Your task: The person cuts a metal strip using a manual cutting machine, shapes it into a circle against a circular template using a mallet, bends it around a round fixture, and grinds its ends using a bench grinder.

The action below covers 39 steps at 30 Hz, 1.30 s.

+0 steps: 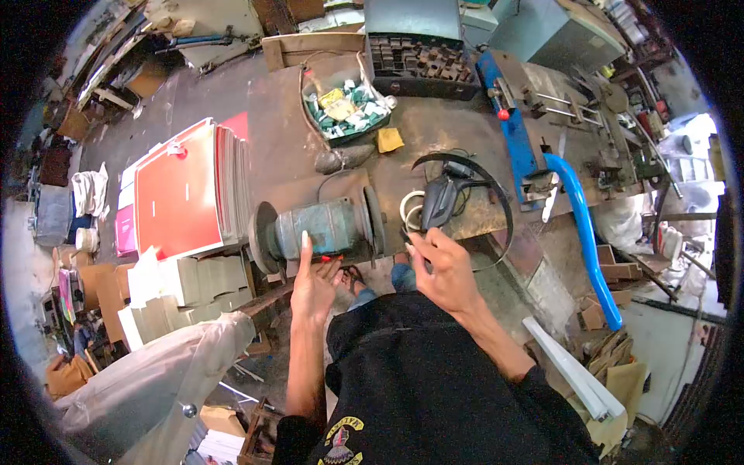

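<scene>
My left hand (pixel 314 291) is in front of a green bench grinder (pixel 319 227), its fingers stretched out and apart. A small red thing (pixel 332 258) shows just beyond its fingertips; whether they touch it I cannot tell. My right hand (pixel 448 275) is closed in a pinch, with anything between the fingers too small or hidden to name. A dark curved strip (pixel 508 209) arcs beside it, one end disappearing near the knuckles. Just beyond the right hand lie a black-grey power tool (pixel 440 203) and white rings (pixel 412 209), perhaps tape rolls.
A bin of green and white pieces (pixel 349 112) and a metal case of small blocks (pixel 418 62) stand at the back. Red-covered paper stacks (pixel 182 194) lie left. A blue machine with a long curved handle (pixel 585 225) juts out on the right. A yellow pad (pixel 390 139) lies mid-bench.
</scene>
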### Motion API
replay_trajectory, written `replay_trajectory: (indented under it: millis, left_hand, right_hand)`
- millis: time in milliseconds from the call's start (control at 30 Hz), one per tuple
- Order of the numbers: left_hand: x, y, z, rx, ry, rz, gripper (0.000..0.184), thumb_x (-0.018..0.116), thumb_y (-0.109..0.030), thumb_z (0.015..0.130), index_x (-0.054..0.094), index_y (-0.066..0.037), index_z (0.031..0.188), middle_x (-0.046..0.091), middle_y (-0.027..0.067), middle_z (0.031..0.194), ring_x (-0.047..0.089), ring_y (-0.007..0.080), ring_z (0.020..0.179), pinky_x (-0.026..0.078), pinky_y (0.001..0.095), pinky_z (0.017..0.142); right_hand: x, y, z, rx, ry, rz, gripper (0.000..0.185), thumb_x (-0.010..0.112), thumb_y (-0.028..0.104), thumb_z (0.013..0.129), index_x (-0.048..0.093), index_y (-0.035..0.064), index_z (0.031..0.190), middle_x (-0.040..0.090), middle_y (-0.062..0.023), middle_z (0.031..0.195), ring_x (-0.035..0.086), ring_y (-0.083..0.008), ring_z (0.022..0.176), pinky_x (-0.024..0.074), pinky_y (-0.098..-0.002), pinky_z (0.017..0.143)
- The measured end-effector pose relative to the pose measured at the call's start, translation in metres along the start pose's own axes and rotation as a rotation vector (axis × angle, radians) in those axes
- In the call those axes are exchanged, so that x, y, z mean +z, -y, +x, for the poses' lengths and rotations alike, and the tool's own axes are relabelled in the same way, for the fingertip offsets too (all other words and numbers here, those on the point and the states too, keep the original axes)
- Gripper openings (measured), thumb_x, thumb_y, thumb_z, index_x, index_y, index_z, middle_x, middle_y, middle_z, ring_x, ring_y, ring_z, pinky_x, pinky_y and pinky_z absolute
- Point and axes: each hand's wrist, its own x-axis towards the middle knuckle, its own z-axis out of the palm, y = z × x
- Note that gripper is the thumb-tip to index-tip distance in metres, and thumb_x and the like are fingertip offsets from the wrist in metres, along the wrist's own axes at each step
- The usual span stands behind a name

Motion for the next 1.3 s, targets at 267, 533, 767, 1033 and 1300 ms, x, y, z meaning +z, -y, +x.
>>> replay_trajectory:
  millis: [267,533,767,1033,1300]
  left_hand:
    - [0.004,0.003,0.000,0.027,-0.074,-0.048,0.115,0.070,-0.065,0.080,0.015,0.009,0.149,0.027,0.0286,0.148,0.034,0.0371,0.136,0.028,0.0431,0.110]
    - [-0.007,0.009,0.009,0.045,-0.078,0.006,0.092,0.064,-0.067,0.084,0.037,0.000,0.140,0.045,0.0179,0.134,0.046,0.0308,0.124,0.031,0.0431,0.108]
    - [-0.002,0.001,0.001,0.076,-0.013,0.029,0.112,0.068,-0.067,0.081,0.019,0.006,0.151,0.034,0.0302,0.145,0.036,0.0383,0.137,0.027,0.0458,0.112]
    - [0.004,0.000,-0.001,0.073,-0.075,0.090,0.099,0.064,-0.067,0.084,0.031,0.006,0.143,0.048,0.0221,0.131,0.048,0.0321,0.121,0.034,0.0434,0.107]
    - [-0.005,0.002,-0.005,0.096,-0.132,0.159,0.100,0.057,-0.070,0.087,0.038,0.012,0.141,0.055,0.0231,0.130,0.053,0.0279,0.113,0.039,0.0407,0.099]
  right_hand:
    - [0.035,-0.009,-0.010,0.044,0.069,-0.027,0.022,0.066,0.000,0.081,0.068,-0.0014,0.103,0.055,-0.0151,0.077,0.059,-0.0325,0.067,0.0469,-0.0406,0.061]
    - [0.034,0.006,-0.006,0.098,0.187,-0.059,0.009,0.061,0.006,0.086,0.063,-0.0013,0.091,0.054,-0.0172,0.079,0.059,-0.0376,0.071,0.0475,-0.0465,0.063]
    - [0.045,0.001,-0.009,0.041,0.130,-0.057,0.011,0.059,0.006,0.085,0.064,-0.0022,0.090,0.055,-0.0174,0.081,0.059,-0.0365,0.071,0.0489,-0.0450,0.063]
    - [0.049,0.002,-0.010,0.055,0.166,-0.069,0.010,0.063,0.000,0.083,0.064,-0.0037,0.092,0.053,-0.0187,0.078,0.058,-0.0396,0.070,0.0457,-0.0469,0.062]
    - [0.012,0.025,0.013,0.007,-0.069,0.033,0.019,0.069,-0.002,0.082,0.067,-0.0032,0.100,0.051,-0.0150,0.073,0.055,-0.0308,0.062,0.0427,-0.0375,0.056]
